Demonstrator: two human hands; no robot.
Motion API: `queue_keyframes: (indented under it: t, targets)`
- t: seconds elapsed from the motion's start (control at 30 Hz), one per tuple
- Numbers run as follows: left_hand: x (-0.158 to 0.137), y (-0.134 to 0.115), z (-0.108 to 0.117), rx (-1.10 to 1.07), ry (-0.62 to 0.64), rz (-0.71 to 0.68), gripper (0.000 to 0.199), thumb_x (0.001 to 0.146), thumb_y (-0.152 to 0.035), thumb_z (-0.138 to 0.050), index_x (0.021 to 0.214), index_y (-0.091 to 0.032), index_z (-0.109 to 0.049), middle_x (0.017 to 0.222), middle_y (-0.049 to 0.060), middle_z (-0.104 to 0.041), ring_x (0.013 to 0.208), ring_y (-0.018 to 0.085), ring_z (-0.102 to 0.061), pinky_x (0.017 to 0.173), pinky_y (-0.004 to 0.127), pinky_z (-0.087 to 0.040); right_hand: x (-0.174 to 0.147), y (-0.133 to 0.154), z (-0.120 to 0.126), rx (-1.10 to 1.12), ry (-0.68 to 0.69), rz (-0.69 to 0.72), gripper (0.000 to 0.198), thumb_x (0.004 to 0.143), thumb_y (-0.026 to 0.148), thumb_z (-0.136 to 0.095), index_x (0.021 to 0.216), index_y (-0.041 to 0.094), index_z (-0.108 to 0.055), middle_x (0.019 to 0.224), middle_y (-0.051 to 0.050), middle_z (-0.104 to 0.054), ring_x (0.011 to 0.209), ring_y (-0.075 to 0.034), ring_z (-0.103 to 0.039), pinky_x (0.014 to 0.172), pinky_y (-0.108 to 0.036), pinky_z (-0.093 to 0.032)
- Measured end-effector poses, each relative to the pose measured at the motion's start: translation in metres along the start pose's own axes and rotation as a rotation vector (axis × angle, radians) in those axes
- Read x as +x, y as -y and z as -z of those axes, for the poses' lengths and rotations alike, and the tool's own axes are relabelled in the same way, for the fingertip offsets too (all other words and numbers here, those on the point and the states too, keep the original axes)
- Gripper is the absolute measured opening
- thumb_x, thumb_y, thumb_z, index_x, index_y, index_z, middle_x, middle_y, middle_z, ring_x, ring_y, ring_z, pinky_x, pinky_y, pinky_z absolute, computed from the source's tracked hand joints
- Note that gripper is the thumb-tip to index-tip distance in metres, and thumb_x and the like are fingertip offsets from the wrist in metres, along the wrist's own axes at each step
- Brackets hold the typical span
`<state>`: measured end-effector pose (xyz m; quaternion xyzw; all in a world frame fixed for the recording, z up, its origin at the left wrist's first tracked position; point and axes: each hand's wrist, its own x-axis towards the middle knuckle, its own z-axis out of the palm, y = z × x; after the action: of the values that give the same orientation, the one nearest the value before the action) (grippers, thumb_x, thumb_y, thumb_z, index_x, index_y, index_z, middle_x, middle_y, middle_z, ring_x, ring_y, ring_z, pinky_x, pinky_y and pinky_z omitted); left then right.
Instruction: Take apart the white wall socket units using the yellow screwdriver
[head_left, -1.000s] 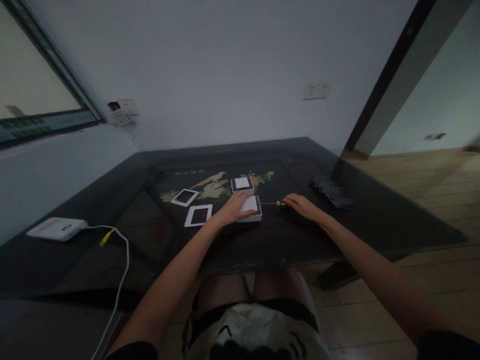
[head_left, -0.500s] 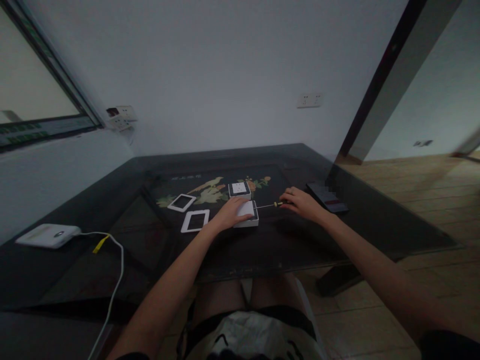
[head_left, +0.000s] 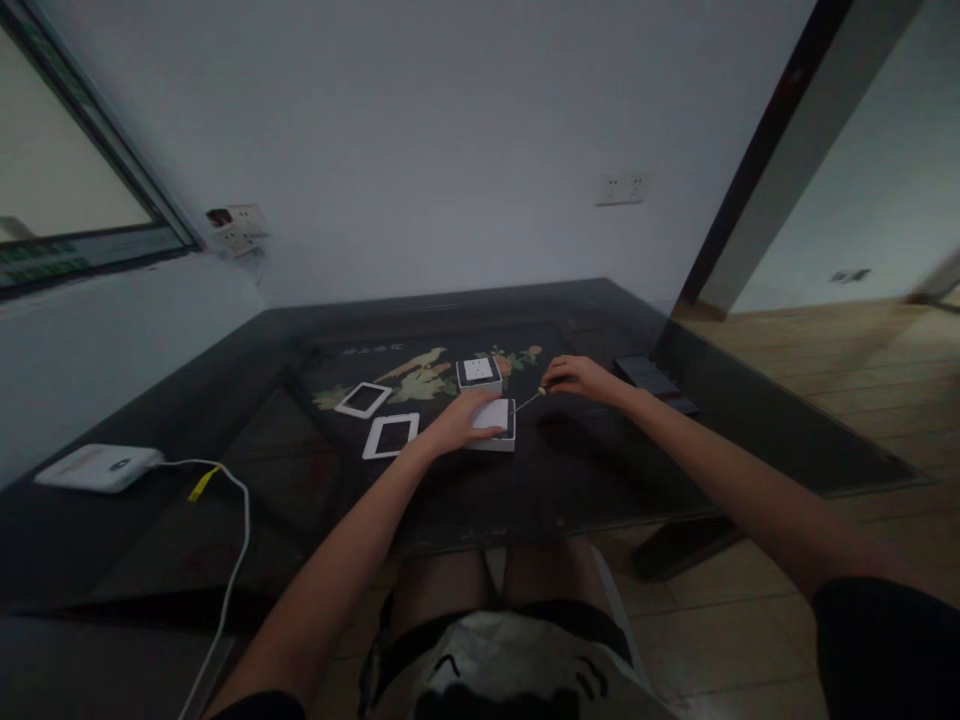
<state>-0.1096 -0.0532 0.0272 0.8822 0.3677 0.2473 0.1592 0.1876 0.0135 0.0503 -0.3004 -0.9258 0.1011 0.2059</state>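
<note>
My left hand (head_left: 454,425) grips a white square wall-plate unit in a white box (head_left: 495,445), with the thumb lying across its face. In my right hand (head_left: 571,374) is a screwdriver (head_left: 529,401), held by its handle. Its thin shaft slants down leftward, and the tip meets the unit's right edge; whether it sits in a gap I cannot tell. Just behind stands a white wall socket (head_left: 480,371) on a similar box. Two white cover frames (head_left: 360,413) lie flat to the left, the nearer frame (head_left: 370,444) close to my left wrist.
On the dark table (head_left: 480,515) a black phone-like slab (head_left: 655,383) lies beyond my right forearm. At far left rests a white flat device (head_left: 97,469) with a white cable (head_left: 246,530) running off the front edge. A wall (head_left: 450,200) rises behind.
My right hand has moved up and slightly left, tilting the screwdriver so its handle is higher, with the tip still at the unit's edge. My left hand keeps its hold.
</note>
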Motion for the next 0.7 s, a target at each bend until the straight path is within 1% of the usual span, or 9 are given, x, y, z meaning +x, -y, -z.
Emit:
queue_keyframes:
  t: [0.07,0.2,0.3,0.4,0.5,0.6,0.7]
  targets:
    - [-0.001,0.001,0.001,-0.012,0.018,-0.010,0.055,0.078,-0.038,-0.068,0.128,-0.021,-0.052,0.128,0.013,-0.057,0.119,0.028,-0.052,0.104,0.045,-0.037,-0.005,-0.003,-0.006,0.101,0.019,-0.035,0.029,0.084,0.046,-0.058,0.095,0.023,-0.072,0.095,-0.007,-0.065,0.091,-0.020,-0.060,0.085,-0.034,-0.045]
    - [-0.001,0.003,0.001,-0.027,0.038,-0.027,0.057,0.077,-0.038,-0.070,0.127,-0.017,-0.053,0.130,0.015,-0.056,0.121,0.029,-0.051,0.105,0.045,-0.037,-0.016,-0.002,-0.017,0.238,0.049,-0.119,0.038,0.081,0.053,-0.058,0.094,0.020,-0.074,0.091,-0.007,-0.065,0.087,-0.020,-0.061,0.082,-0.034,-0.045]
    - [-0.001,0.004,0.001,-0.028,0.024,-0.029,0.058,0.077,-0.038,-0.070,0.128,-0.016,-0.053,0.129,0.015,-0.056,0.121,0.028,-0.050,0.105,0.044,-0.037,-0.027,0.005,-0.024,0.316,0.064,-0.180,0.041,0.082,0.053,-0.056,0.095,0.018,-0.073,0.090,-0.007,-0.067,0.086,-0.020,-0.062,0.082,-0.033,-0.046]
    - [-0.001,0.003,0.001,-0.021,0.019,-0.039,0.057,0.078,-0.037,-0.069,0.128,-0.016,-0.052,0.129,0.015,-0.056,0.121,0.028,-0.050,0.106,0.044,-0.037,-0.039,0.019,-0.028,0.334,0.028,-0.241,0.041,0.084,0.051,-0.052,0.096,0.017,-0.071,0.092,-0.008,-0.069,0.086,-0.020,-0.063,0.081,-0.033,-0.046]
    - [-0.001,0.001,0.003,0.018,0.044,-0.061,0.053,0.081,-0.039,-0.066,0.128,-0.016,-0.053,0.130,0.014,-0.057,0.122,0.026,-0.051,0.106,0.042,-0.037,-0.051,0.036,-0.029,0.271,-0.016,-0.291,0.037,0.088,0.048,-0.049,0.096,0.018,-0.069,0.093,-0.008,-0.069,0.086,-0.021,-0.063,0.079,-0.032,-0.046]
    - [0.000,0.001,0.005,0.074,0.074,-0.077,0.051,0.084,-0.040,-0.063,0.129,-0.018,-0.053,0.132,0.012,-0.056,0.124,0.025,-0.050,0.107,0.041,-0.036,-0.058,0.050,-0.027,0.135,-0.065,-0.272,0.034,0.091,0.043,-0.045,0.097,0.019,-0.069,0.093,-0.008,-0.068,0.087,-0.022,-0.062,0.079,-0.034,-0.046]
    - [0.000,0.005,0.005,0.102,0.084,-0.102,0.049,0.087,-0.040,-0.060,0.129,-0.018,-0.053,0.133,0.012,-0.055,0.125,0.024,-0.049,0.107,0.040,-0.036,-0.061,0.062,-0.023,-0.040,-0.129,-0.257,0.032,0.092,0.041,-0.045,0.098,0.021,-0.069,0.095,-0.009,-0.067,0.093,-0.024,-0.061,0.082,-0.037,-0.046]
